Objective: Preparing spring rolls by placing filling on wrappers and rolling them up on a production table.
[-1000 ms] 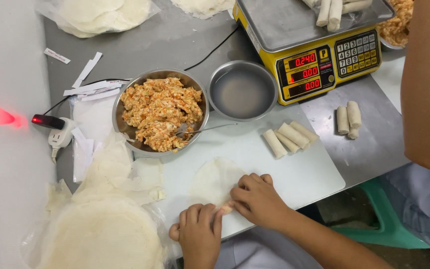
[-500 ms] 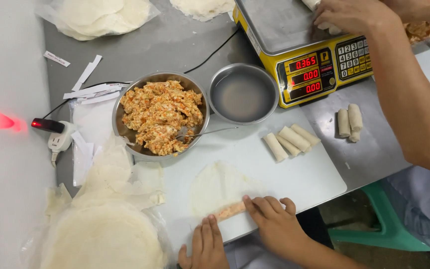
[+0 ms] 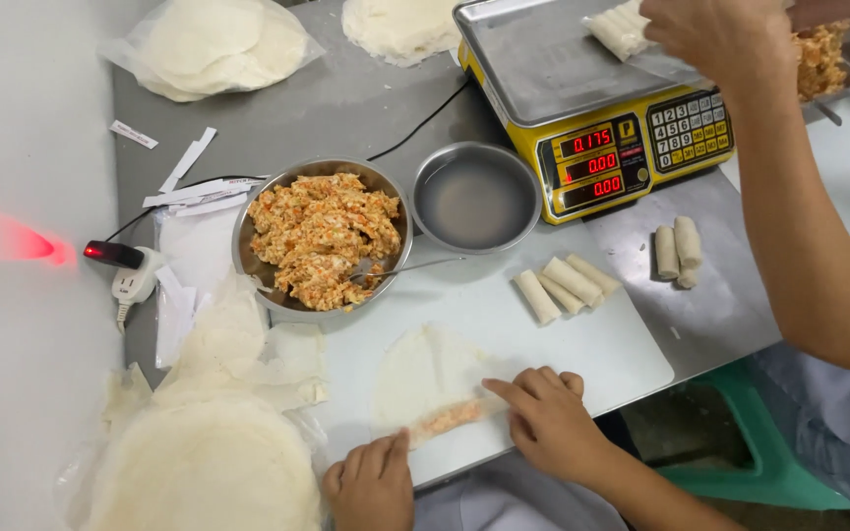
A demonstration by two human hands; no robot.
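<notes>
Head view: both hands' grip, left hand (image 3: pixel 371 484) & right hand (image 3: pixel 550 425), pinching half-rolled, filling-showing wrapper (image 3: pixel 435 393).

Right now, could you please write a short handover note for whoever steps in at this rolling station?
Left hand presses the near end of the half-rolled wrapper; right hand pins the other end, with filling showing through the roll. Both hands rest on it, fingers bent, on the white board.
The filling bowl with its spoon sits behind, beside an empty bowl.
Done: three rolls on the board, two more on the table.
Left: the far half of the wrapper is unrolled; a stack of wrappers waits at the left.
Another person's hand works at the scale.
</notes>
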